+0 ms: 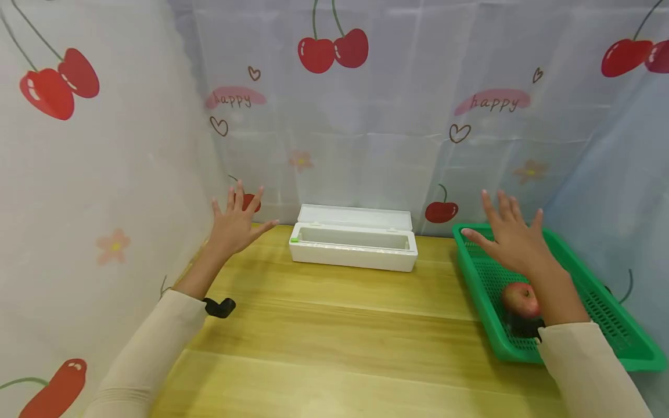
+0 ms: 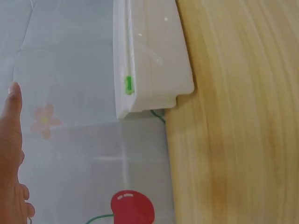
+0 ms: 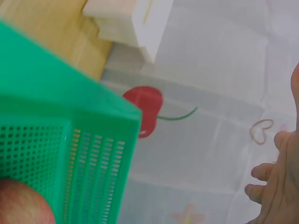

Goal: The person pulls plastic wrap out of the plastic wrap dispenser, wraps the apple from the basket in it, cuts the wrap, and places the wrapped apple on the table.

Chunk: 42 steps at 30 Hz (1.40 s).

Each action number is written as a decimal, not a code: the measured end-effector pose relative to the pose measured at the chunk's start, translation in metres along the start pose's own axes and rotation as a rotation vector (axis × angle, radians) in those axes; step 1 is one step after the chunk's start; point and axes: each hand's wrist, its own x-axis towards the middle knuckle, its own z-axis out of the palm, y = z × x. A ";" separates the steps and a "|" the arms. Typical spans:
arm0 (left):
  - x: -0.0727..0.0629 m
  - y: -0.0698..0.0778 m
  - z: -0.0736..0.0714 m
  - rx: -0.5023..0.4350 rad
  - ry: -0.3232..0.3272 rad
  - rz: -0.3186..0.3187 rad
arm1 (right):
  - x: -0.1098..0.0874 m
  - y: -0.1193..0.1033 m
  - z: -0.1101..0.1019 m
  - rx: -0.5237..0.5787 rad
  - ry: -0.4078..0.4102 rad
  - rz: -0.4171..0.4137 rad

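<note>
My left hand (image 1: 232, 227) is raised with spread fingers to the left of a long white box (image 1: 352, 259), holding nothing. The box stands at the back of the table, its lid tipped back and its inside showing. A small green tab (image 2: 129, 85) sits at the box's left end. My right hand (image 1: 514, 241), fingers also spread, hovers over a green basket (image 1: 473, 290) and holds nothing. In the basket lies a red apple (image 1: 520, 299), partly covered by the right wrist in the head view; the right wrist view shows part of the apple (image 3: 23, 205) too.
The wooden table (image 1: 324, 337) runs up to a hanging curtain (image 1: 366, 157) printed with cherries, which closes off the back and both sides. The basket fills the table's right side against the curtain. A black wrist mount (image 1: 219, 307) sticks out at the left sleeve.
</note>
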 end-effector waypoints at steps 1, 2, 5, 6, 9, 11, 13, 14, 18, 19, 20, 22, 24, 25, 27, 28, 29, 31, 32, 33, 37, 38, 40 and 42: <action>-0.002 0.001 0.000 -0.004 0.004 -0.001 | -0.002 -0.003 -0.001 0.011 0.003 -0.002; -0.005 0.003 0.001 -0.013 0.005 -0.001 | -0.005 -0.005 -0.002 0.018 0.006 -0.003; -0.014 0.008 0.004 -0.049 0.013 0.010 | -0.012 -0.014 -0.004 0.055 0.020 -0.016; -0.018 0.010 0.005 -0.072 0.018 0.012 | -0.014 -0.017 -0.004 0.067 0.029 -0.021; -0.033 0.016 0.010 -0.174 0.028 -0.005 | -0.021 -0.028 -0.002 0.120 0.063 -0.040; -0.043 0.018 0.015 -0.290 0.037 -0.035 | -0.024 -0.036 0.002 0.140 0.102 -0.056; -0.051 0.019 0.021 -0.412 0.041 -0.070 | -0.027 -0.044 0.006 0.152 0.151 -0.073; -0.054 0.019 0.024 -0.478 0.043 -0.087 | -0.028 -0.048 0.009 0.155 0.178 -0.081; -0.062 0.017 0.038 -0.695 0.024 -0.145 | -0.029 -0.064 0.020 0.181 0.312 -0.121; -0.064 0.017 0.041 -0.738 0.012 -0.163 | -0.030 -0.068 0.023 0.192 0.337 -0.128; -0.066 0.016 0.044 -0.771 0.001 -0.181 | -0.029 -0.071 0.026 0.204 0.359 -0.133; -0.068 0.017 0.050 -0.821 -0.021 -0.214 | -0.028 -0.077 0.034 0.230 0.394 -0.146; -0.070 0.017 0.056 -0.860 -0.035 -0.252 | -0.027 -0.084 0.041 0.274 0.403 -0.149; -0.071 0.017 0.058 -0.878 -0.040 -0.264 | -0.026 -0.088 0.045 0.295 0.406 -0.150; -0.070 0.018 0.062 -0.926 -0.050 -0.283 | -0.025 -0.094 0.053 0.329 0.414 -0.146; -0.069 0.019 0.064 -0.957 -0.053 -0.291 | -0.024 -0.097 0.057 0.345 0.414 -0.142; -0.069 0.023 0.062 -0.985 -0.062 -0.300 | -0.023 -0.100 0.061 0.359 0.413 -0.135; -0.067 0.026 0.063 -1.050 -0.081 -0.316 | -0.021 -0.102 0.068 0.382 0.421 -0.123; -0.066 0.027 0.064 -1.078 -0.086 -0.325 | -0.020 -0.102 0.072 0.392 0.426 -0.116; -0.065 0.029 0.065 -1.100 -0.090 -0.337 | -0.020 -0.102 0.076 0.403 0.430 -0.106; -0.062 0.029 0.078 -1.159 -0.091 -0.376 | -0.017 -0.099 0.093 0.473 0.435 -0.040; -0.061 0.030 0.080 -1.166 -0.090 -0.387 | -0.017 -0.098 0.097 0.486 0.432 -0.020; -0.059 0.033 0.085 -1.191 -0.090 -0.409 | -0.016 -0.096 0.104 0.514 0.424 0.021; -0.057 0.036 0.090 -1.214 -0.087 -0.437 | -0.016 -0.094 0.111 0.539 0.419 0.055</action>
